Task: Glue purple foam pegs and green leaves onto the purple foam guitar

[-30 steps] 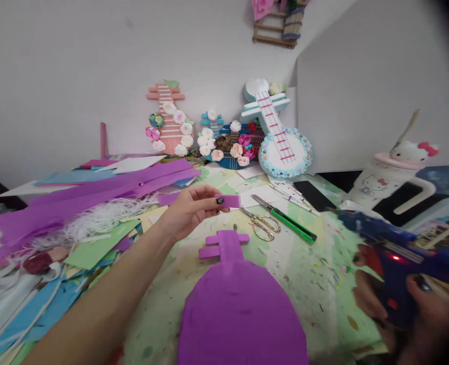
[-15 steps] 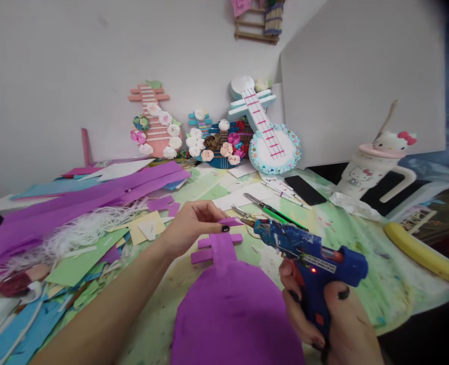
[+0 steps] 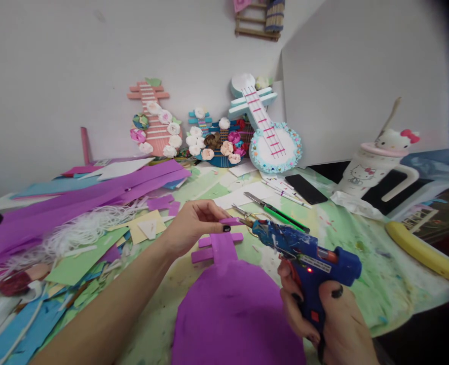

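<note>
My left hand [image 3: 194, 223] pinches a small purple foam strip [image 3: 231, 221] just above the neck of a purple foam guitar shape [image 3: 234, 304] lying on the table. My right hand [image 3: 323, 314] grips a blue hot glue gun [image 3: 308, 256] with a red light on. Its nozzle points at the end of the strip and nearly touches it. Two purple crossbars sit on the guitar neck below the strip.
Scissors [image 3: 247, 215] and a green cutter [image 3: 277, 213] lie just behind the glue gun. Purple paper strips [image 3: 76, 203] and paper scraps cover the left side. Decorated foam guitars [image 3: 270, 132] lean on the back wall. A phone [image 3: 305, 189], a cartoon-cat cup [image 3: 369, 167] and a banana [image 3: 422, 251] are at the right.
My right hand brought the glue gun in from the far right up to the strip. My left hand lowered the strip toward the guitar neck. In the last half second little moved.
</note>
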{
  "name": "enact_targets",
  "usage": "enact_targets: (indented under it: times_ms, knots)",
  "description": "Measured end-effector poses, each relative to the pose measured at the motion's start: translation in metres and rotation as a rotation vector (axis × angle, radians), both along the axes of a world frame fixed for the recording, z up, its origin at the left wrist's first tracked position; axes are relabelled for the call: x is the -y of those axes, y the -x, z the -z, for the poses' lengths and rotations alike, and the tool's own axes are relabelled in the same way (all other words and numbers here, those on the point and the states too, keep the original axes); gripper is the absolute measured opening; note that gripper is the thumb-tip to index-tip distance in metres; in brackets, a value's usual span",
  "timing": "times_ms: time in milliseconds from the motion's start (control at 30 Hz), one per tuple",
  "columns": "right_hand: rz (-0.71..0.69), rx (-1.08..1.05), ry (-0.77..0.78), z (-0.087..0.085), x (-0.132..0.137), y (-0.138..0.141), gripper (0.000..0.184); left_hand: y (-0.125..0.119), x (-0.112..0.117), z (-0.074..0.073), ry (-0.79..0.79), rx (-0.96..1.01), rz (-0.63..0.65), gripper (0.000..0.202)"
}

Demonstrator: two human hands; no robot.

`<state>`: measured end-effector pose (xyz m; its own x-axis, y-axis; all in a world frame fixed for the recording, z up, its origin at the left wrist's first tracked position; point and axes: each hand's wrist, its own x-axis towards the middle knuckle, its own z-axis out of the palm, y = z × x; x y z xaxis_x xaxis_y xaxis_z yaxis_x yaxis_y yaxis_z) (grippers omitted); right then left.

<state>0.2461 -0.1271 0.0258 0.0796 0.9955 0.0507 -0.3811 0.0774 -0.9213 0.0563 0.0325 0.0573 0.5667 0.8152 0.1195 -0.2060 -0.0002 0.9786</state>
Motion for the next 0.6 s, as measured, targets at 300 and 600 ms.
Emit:
enact_targets:
  times_ms: [300,600]
  knots:
    - [0.018,0.044,0.014,0.0009,0.0,-0.0007,0.054,0.0,-0.0003,-0.0006,0.017,0.026,0.006,0.017]
    - [0.023,0.013,0.001,0.004,-0.002,-0.0019,0.053,-0.0006,0.0009,-0.0017,0.031,0.024,-0.021,0.017]
